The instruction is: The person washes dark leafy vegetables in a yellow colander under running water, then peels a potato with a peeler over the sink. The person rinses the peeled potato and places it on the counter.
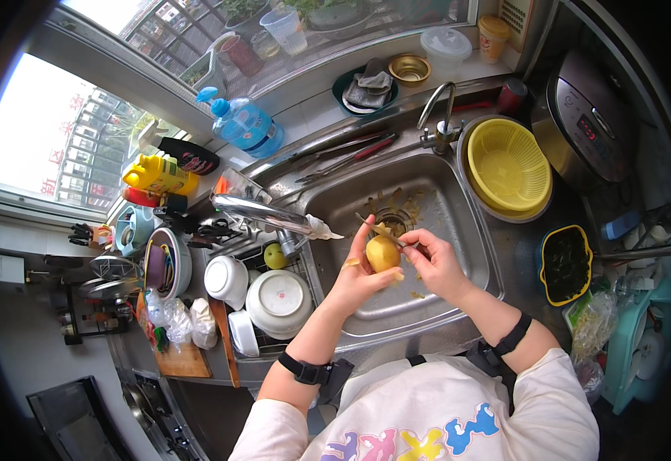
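Note:
My left hand (349, 285) cradles a yellow potato (382, 256) above the stainless steel sink (456, 199). Much of the visible potato surface is bare of skin, and scraps of peel cling to my left fingers. In my right hand (442, 268) is a narrow metal blade (378, 229), which lies across the top of the potato; whether it is a knife or a peeler is unclear. Below, peelings (410, 206) are scattered around the drain and over the sink floor.
Left of the sink, a chrome faucet (260, 214) reaches over its rim. White bowls (280, 302) and a green apple (276, 256) sit in a wire rack. A yellow colander (508, 164) rests in a basin at right, near a rice cooker (586, 127) and a tub of dark greens (566, 265).

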